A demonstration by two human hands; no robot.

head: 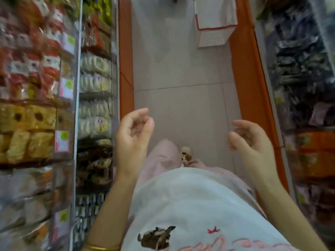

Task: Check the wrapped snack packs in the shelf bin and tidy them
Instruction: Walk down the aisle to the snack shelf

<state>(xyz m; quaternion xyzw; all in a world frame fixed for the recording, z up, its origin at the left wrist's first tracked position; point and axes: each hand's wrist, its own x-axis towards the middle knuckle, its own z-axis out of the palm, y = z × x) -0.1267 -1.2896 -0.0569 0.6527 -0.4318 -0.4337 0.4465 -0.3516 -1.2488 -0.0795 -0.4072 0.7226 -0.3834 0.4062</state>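
Shirt (190,205) fills the foreground beneath both hands. Left hand (134,131) and right hand (252,140) hover over the floor (181,73), fingers loosely curled, holding nothing. Snack packs (96,82) sit shelved just left of the left hand, untouched. They look light, crinkly, slippery and crushable, so a gentle pinch at the sealed edges seems best.

White top (190,205) with brown embroidered motif (155,239), red mark (213,230), pink stitching (253,244); pale pink trousers (163,156); gold bangle (101,248), left wrist
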